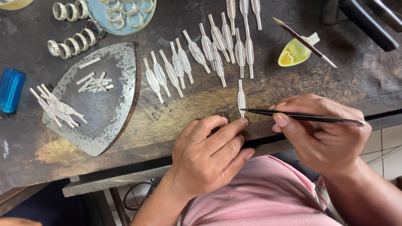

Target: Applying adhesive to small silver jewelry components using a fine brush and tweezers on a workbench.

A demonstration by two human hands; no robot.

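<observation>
dark workbench; silver strip at tweezers tip

No labels, signs or screens in view. Possible packaging only: a blue translucent oblong case at the bench's left edge, upright in frame, beside the grey metal plate. Could be a lighter; view unclear.

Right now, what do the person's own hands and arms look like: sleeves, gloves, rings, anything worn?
Both the left hand and the right hand are bare: no gloves, rings, watch or bands visible. Forearms are uncovered, no sleeves reaching them. Fingernails are short. A pink garment covers the torso below the hands.
</observation>
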